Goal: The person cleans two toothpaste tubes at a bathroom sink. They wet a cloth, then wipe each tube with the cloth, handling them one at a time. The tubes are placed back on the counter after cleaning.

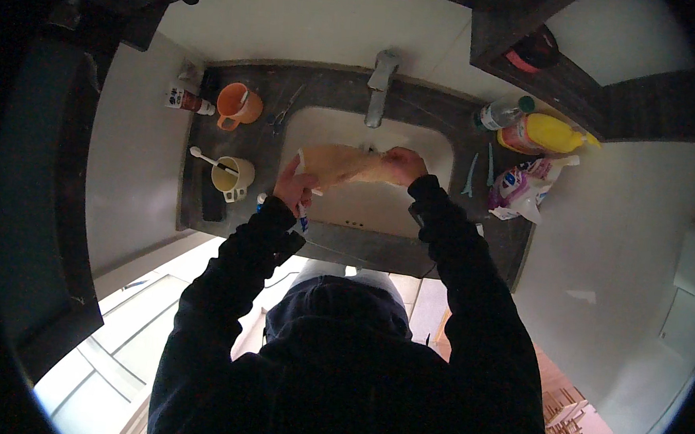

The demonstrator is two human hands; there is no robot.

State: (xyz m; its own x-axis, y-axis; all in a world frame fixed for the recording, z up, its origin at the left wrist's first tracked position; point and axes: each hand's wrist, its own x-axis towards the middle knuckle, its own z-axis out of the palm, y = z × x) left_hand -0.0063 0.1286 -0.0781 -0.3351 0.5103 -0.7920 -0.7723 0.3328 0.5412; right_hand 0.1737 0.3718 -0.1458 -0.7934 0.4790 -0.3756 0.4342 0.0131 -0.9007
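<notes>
An orange-tan cloth (345, 164) is stretched between my hands over the white sink basin (378, 210). My left hand (294, 185) grips its white-edged left end, and my right hand (404, 165) is closed around the bunched right end. A small blue-and-white tube (303, 217) shows just below my left hand; whether the hand touches it I cannot tell. The chrome faucet (378, 93) stands behind the cloth, over the back of the basin.
Left on the dark counter are an orange mug (238, 104), a cream mug (240, 180) with a toothbrush, and a tube (188, 101). On the right lie a yellow bottle (543, 133), a clear bottle (500, 114) and a purple-white packet (522, 189). A dark shelf (570, 90) juts out at upper right.
</notes>
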